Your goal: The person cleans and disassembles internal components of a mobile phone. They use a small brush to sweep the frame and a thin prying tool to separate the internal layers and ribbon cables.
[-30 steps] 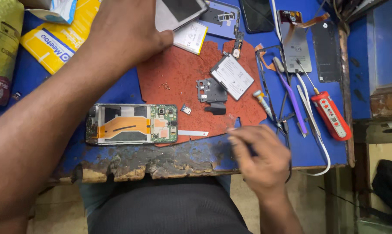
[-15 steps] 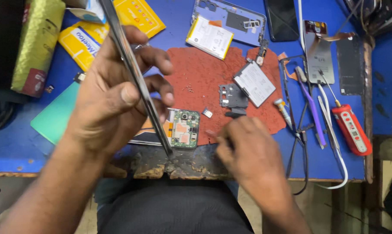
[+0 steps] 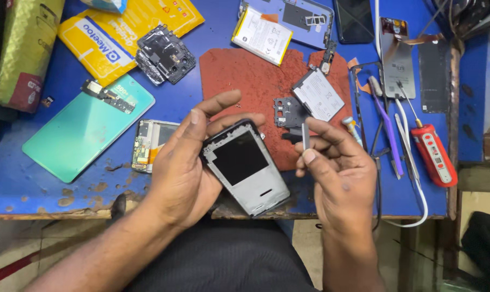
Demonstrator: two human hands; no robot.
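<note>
- Landmark: red work mat [image 3: 245, 81] on the blue bench [image 3: 17, 178]; the bench's worn front edge runs just below the mat's near edge; both hands work over that edge.
- Phone frame [image 3: 246, 167]: grey with a black panel, held tilted above the mat's near-left corner, its lower end overhanging the bench edge.
- Left hand [image 3: 182, 173]: palm up, curled around the frame's left side; thumb and fingers closed on its top corner.
- Right hand [image 3: 339, 173]: near the mat's near-right corner, just apart from the frame; fingertips pinched narrowly on a small grey strip [image 3: 305, 135], held upright.
- Open room: bare mat centre beyond the hands; left of the mat, a partly stripped phone [image 3: 147, 143] and a teal back cover [image 3: 82, 130]; right of the mat, a red screwdriver [image 3: 433, 154].
</note>
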